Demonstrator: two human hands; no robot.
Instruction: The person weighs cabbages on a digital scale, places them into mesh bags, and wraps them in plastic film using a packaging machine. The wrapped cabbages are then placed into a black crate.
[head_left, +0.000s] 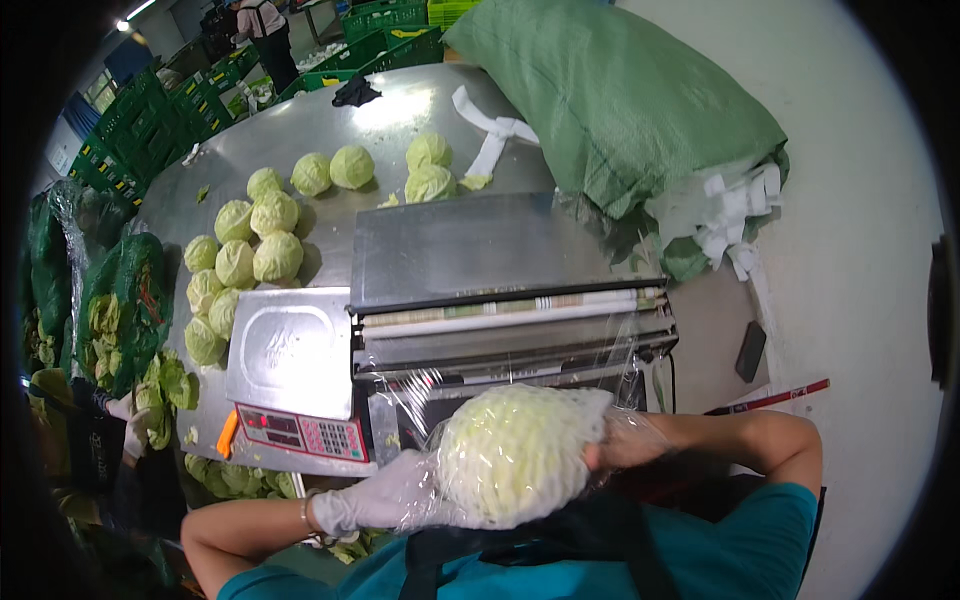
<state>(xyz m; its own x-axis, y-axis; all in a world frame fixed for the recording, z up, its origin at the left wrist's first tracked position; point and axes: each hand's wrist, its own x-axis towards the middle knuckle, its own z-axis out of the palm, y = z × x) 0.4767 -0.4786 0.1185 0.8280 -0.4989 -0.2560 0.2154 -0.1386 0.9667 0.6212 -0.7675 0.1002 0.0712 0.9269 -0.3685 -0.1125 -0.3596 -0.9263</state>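
Observation:
A pale green cabbage (517, 454) in a white foam net is held close to my chest, with clear plastic film (424, 420) stretched over and around it. My left hand (394, 491), in a white glove, grips the film and the cabbage's left side. On the right side, my right hand (626, 442) holds the cabbage through the film; its fingers are partly hidden. Just beyond is a film wrapping machine (502, 330) with a roll across it. To its left stands a weighing scale (292, 352) with a metal pan and a red-edged keypad.
Several bare cabbages (277, 255) stand on the steel table (337, 247). A big green woven sack (645, 97) lies at the back right, by white foam pieces (731, 210). An orange-handled tool (227, 433) is beside the scale. A co-worker's gloved hands (133, 424) hold leafy cabbage at far left.

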